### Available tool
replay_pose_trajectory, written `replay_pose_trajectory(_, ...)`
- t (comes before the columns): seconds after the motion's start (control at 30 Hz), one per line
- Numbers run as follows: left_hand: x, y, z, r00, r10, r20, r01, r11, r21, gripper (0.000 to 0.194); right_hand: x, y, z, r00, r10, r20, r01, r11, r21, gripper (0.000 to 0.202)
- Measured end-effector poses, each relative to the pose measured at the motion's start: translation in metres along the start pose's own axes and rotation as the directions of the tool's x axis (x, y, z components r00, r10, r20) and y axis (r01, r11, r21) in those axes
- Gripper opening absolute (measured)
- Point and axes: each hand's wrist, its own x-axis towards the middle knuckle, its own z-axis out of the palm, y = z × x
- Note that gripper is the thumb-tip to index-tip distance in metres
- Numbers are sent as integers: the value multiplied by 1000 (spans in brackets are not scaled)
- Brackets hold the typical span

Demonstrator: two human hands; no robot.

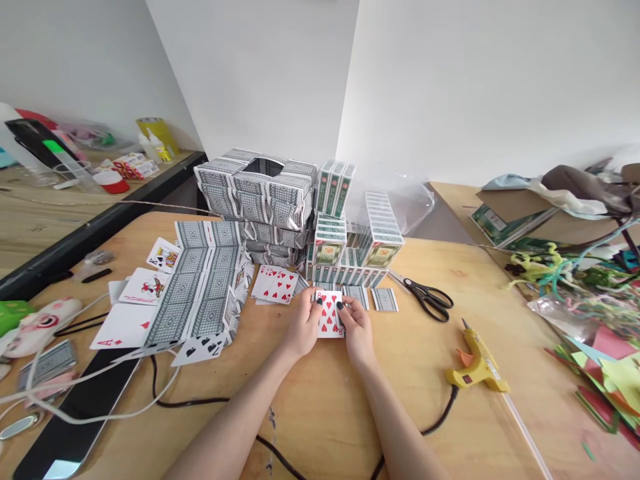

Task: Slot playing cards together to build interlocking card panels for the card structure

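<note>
Both hands grip one playing card, an eight of hearts with its face toward me. My left hand pinches its left edge, thumb on the face. My right hand pinches the right edge the same way. Just beyond lie small card pieces, patterned side up. A spread of heart cards lies face up left of my hands. Further left rests a folded panel of joined cards, grey backs showing, with loose cards around it.
Behind stand a box built of cards and stacked card packs. Black scissors and a yellow glue gun lie to the right, its black cable crossing in front. Paper scraps crowd the right edge; a white cable loops left.
</note>
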Motion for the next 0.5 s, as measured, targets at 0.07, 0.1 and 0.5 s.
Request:
replay_pose_trajectory(0.07,0,0,0,1000,-13,9,13,1000,-7,19,0,0,0,1000,4,-1,-4,1000,0,24)
replay_pose_trajectory(0.1,0,0,0,1000,-19,15,19,1000,-14,19,0,-1,0,1000,7,-2,-7,1000,1,24)
replay_pose_trajectory(0.5,-3,-1,0,998,-41,42,42,999,-14,20,2,2,-3,999,23,33,-24,1000,16,18)
